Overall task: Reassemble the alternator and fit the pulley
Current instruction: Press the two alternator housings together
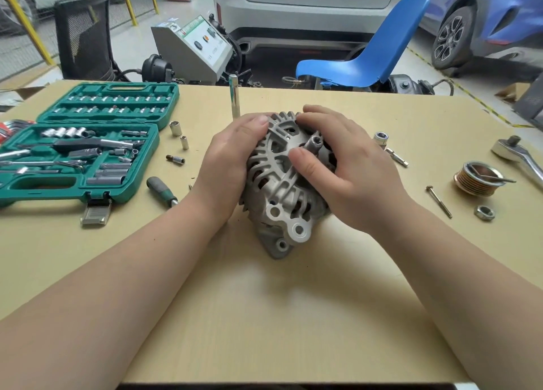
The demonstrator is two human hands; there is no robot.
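Alternator (pixel 282 181) mid tabletop (pixel 264 316), shaft bare, housing halves together. Left hand (pixel 232 157) and right hand (pixel 346 166) both curled round it, gripping. Pulley (pixel 477 179), nut (pixel 484 213), long bolt (pixel 439 201) lie right of alternator, unfitted. Judged: bolting and pulley left.

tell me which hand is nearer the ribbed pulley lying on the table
Right. The right hand grips the alternator on the pulley's side, with bare table between it and the pulley. The left hand holds the alternator's far side, farther from the pulley.
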